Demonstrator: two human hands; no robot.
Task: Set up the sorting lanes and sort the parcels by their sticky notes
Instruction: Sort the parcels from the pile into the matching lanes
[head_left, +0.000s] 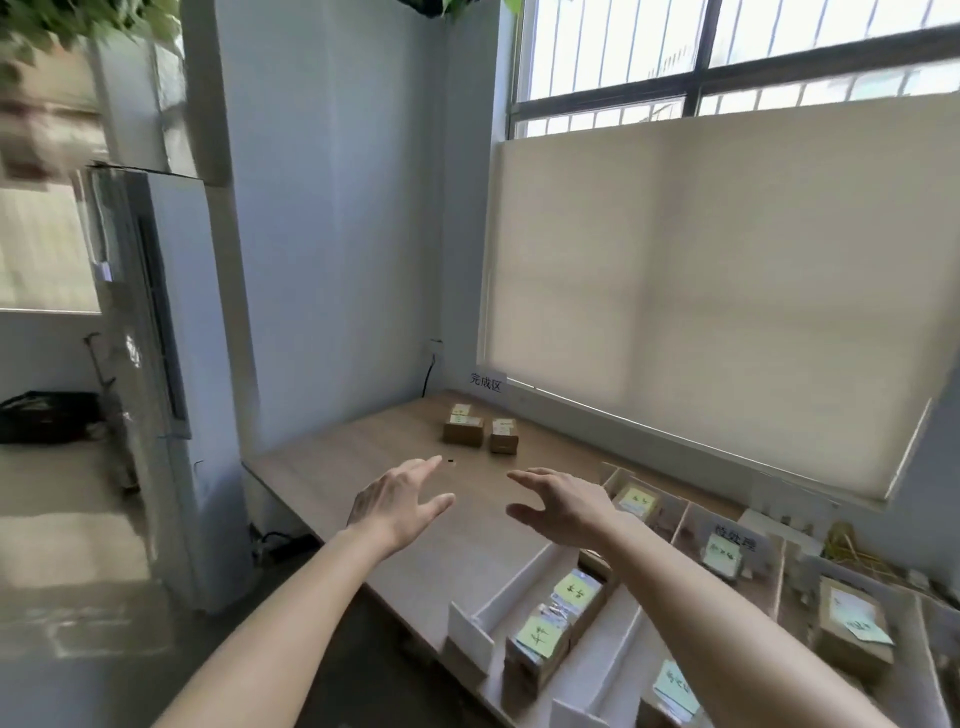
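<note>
Both hands out over the tabletop (363, 457), left hand (397, 501) and right hand (563, 506) released, holding nothing; two parcels (463, 427) ahead, more in the white lanes (519, 587), notes perhaps handwritten

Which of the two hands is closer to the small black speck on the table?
Left. The left hand has its fingertips almost at the black speck on the table. The right hand is farther, to the speck's right and nearer the camera. Both hover open.
</note>
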